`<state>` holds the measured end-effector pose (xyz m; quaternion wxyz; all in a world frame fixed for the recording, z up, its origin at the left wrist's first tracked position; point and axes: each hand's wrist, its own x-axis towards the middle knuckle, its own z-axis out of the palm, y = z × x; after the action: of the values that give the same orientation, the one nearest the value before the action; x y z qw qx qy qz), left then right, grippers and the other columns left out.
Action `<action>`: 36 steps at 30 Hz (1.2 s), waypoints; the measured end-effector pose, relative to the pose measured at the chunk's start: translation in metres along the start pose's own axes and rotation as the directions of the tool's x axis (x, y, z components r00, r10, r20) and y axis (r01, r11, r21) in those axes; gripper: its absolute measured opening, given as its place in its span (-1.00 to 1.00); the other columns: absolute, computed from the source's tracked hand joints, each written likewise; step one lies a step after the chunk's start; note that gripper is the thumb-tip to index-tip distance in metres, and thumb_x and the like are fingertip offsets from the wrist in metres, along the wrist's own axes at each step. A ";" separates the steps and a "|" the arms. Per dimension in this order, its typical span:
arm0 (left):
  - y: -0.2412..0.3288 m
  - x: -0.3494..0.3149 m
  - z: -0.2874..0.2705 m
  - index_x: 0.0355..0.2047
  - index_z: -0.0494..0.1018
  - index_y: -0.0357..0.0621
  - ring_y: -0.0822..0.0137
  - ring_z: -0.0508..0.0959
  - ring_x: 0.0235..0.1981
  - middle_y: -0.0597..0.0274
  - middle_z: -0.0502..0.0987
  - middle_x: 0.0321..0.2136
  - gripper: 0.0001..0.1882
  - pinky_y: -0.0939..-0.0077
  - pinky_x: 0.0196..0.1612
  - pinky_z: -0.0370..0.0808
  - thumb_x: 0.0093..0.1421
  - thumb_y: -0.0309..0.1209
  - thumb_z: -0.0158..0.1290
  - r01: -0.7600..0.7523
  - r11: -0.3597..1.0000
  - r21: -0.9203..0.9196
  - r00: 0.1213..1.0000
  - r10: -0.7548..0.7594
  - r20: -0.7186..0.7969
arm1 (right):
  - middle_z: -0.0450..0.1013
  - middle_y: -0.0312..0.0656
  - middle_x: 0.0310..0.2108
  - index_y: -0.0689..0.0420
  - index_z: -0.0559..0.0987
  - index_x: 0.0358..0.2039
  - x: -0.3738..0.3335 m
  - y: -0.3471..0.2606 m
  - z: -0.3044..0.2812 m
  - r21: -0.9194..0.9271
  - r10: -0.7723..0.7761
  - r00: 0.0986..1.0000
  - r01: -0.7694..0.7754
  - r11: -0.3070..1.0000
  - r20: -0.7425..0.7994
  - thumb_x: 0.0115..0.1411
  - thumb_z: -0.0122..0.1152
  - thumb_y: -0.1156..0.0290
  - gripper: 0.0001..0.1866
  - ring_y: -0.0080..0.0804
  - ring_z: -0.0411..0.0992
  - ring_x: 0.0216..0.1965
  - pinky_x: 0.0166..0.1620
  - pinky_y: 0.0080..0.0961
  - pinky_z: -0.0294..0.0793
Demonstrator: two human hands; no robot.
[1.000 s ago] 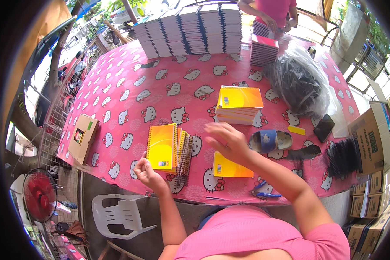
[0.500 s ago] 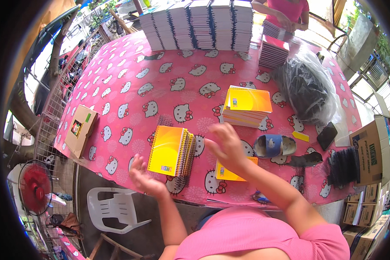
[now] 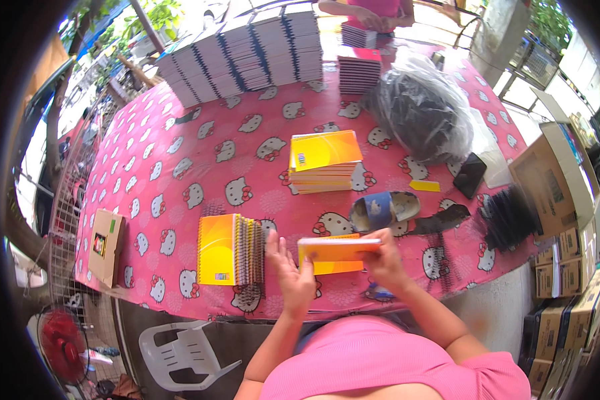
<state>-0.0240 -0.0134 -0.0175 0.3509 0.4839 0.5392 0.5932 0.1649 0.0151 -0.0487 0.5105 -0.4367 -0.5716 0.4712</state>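
Orange pad [image 3: 337, 250] is pinched by the right fingers [image 3: 385, 243], probably for steadiness, with coiled notebooks [image 3: 217, 251] left of the loosely spread left fingers [image 3: 274, 246].

L hand [image 3: 292, 283], curled at near-L corner of spiral pile [image 3: 232, 251] 1 s ago, is now R of pile, fingers straightened, thumb at pile-side end of an orange notebook [image 3: 337, 250]. R hand [image 3: 385, 263], empty b4, now has that notebook gripped by the end farthest from pile
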 end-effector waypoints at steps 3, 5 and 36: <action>-0.037 -0.016 0.004 0.36 -0.13 -0.08 0.06 0.04 0.35 -0.03 -0.03 0.33 -0.13 0.22 0.33 0.08 0.10 -0.82 -0.06 0.021 0.998 -0.056 0.998 -0.018 0.056 | 0.30 -0.22 -0.37 0.10 0.22 -0.30 0.001 0.017 0.018 -0.096 -0.276 0.956 0.285 0.954 0.102 0.10 0.15 0.75 -0.66 -0.43 0.33 -0.34 -0.27 -0.52 0.38; -0.032 -0.018 0.014 0.37 -0.08 0.03 0.01 -0.01 0.38 -0.04 -0.03 0.33 -0.11 0.04 0.35 -0.03 0.08 -0.75 0.01 -0.102 0.990 0.096 0.984 0.115 -0.137 | 0.30 -0.21 -0.38 0.09 0.21 -0.32 -0.001 0.036 0.017 -0.111 -0.237 0.961 0.253 0.961 0.141 0.11 0.14 0.74 -0.66 -0.43 0.30 -0.37 -0.28 -0.53 0.36; 0.008 0.008 0.022 -0.45 0.63 0.03 0.34 0.49 -0.28 0.40 0.57 -0.43 -0.86 0.12 0.11 0.11 -0.04 -0.31 0.33 -0.429 0.740 0.518 0.902 0.325 0.283 | 0.48 -0.17 -0.39 0.16 0.66 -0.24 0.006 -0.048 -0.035 -0.399 -0.173 0.978 0.205 0.893 0.115 -0.01 0.28 0.64 -0.73 -0.29 0.50 -0.34 -0.28 -0.43 0.50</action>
<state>-0.0044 -0.0002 -0.0093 0.1082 0.7151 0.5488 0.4192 0.1981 0.0164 0.0006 0.4289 -0.4576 -0.7164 0.3055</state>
